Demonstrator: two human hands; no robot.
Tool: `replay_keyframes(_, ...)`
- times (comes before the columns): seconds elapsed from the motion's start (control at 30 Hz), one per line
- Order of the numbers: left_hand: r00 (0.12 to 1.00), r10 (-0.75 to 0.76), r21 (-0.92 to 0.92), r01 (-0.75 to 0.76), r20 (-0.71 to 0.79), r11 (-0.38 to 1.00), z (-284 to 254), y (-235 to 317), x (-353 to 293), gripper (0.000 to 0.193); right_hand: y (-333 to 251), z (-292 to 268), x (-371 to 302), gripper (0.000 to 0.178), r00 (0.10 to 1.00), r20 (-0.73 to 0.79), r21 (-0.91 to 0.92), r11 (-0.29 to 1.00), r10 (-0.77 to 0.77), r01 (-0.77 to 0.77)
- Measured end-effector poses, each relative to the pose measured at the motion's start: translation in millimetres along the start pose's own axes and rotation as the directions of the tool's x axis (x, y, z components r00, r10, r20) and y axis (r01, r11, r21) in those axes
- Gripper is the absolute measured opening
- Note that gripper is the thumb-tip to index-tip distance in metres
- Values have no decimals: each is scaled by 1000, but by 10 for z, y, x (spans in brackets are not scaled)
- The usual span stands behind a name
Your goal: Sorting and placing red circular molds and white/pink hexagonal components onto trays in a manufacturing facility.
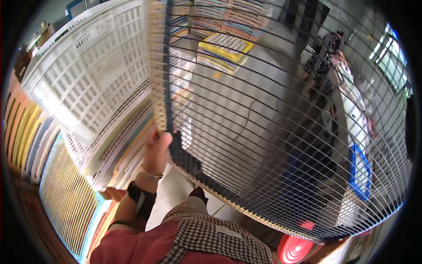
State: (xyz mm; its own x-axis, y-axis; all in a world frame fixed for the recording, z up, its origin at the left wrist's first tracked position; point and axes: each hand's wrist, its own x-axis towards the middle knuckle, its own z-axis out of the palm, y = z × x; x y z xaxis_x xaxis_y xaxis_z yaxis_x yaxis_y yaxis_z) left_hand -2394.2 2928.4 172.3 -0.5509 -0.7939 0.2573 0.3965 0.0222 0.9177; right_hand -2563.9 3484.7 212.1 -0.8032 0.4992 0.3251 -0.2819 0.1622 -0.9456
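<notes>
My left hand [157,149] is closed on the side edge of a large wire rack [246,119], close to its corner, with the thumb lying along the rim. The rack stands tilted up before me and fills most of the view. Its rim is partly beige, partly dark, and blue at the far right. Thin parallel wires cross it, and the room shows through them. Beside the held edge, on the left, is a white slatted plastic crate [88,70]. My right hand does not show.
Stacked coloured trays stand on the left, near a light-blue-rimmed rack [70,193]. Beyond the wires is a low stack topped by a yellow tray [224,46]. Another person [323,57] bends over a long table on the right. A red round stool [295,248] is low right.
</notes>
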Motion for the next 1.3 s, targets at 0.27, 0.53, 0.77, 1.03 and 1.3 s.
replay_keyframes(0.27,972,-81,-276,141,220,951,1376,-1234,2126,42,387,2010,948,57,998,40,-39,998,44,-42)
replay_keyframes(0.53,947,-151,-320,242,283,916,2089,-1957,4190,49,539,4655,1796,58,973,230,-24,999,33,-28)
replay_keyframes(0.77,999,-34,-307,38,20,951,1766,-2438,6078,53,855,7595,2367,59,860,509,31,999,20,-42)
replay_keyframes(1.03,912,72,-223,-175,-405,959,440,-2454,7350,50,835,11032,1867,60,596,803,81,994,-18,-79)
replay_keyframes(1.3,743,111,-8,-154,-660,988,-1209,-2368,8707,44,289,14106,516,61,356,931,133,984,-81,-122)
